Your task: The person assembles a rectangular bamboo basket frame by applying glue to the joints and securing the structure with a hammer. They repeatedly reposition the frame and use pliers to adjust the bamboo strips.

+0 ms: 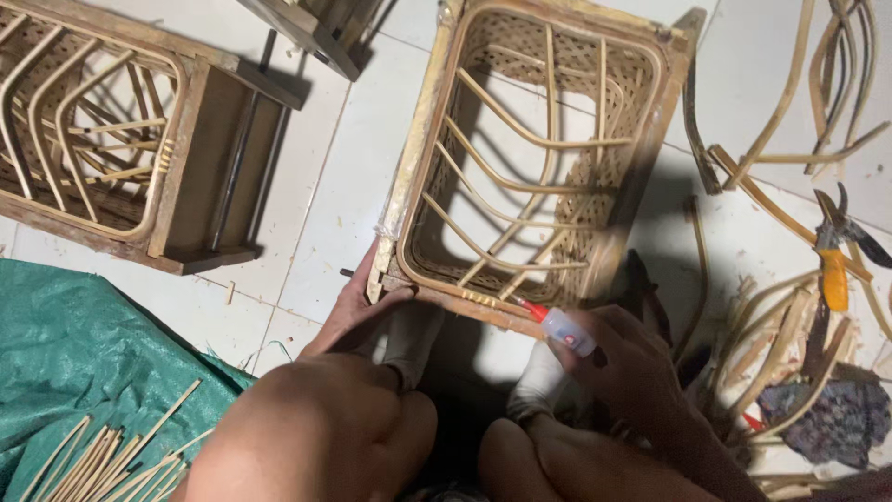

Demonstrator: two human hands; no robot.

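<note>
Two hands: both worked at the near edge of one rattan frame (pixel 534 149), which lay on the white tiled floor (pixel 325 214).
Landmark: the rattan frame, a rectangular wooden border with woven cane sides and curved cane ribs across its opening.
Left hand (pixel 358 311): rested against the frame's near left corner, thumb laid along the lower rail, fingers curled under the corner and steadying it; it held nothing else.
Right hand (pixel 632 358): sat just below the frame's near right edge, fingers wrapped closed around a small glue bottle (pixel 565 329).
Glue bottle: white body with a red nozzle, tilted up and to the left, its tip touching the frame's lower rail near the middle.
Knees: the person's bare knees sat nearest the camera, below the frame.
Second frame (pixel 102 139): a similar rattan piece lay well to the left of the landmark frame.
Green tarp (pixel 84 363): spread below that second frame, left of the knees, with a bundle of thin cane strips (pixel 102 460) on it.
Cane offcuts (pixel 780 325): scattered to the right of the frame.
Pliers (pixel 836 251): yellow-handled, lying among the offcuts, right of the frame.
</note>
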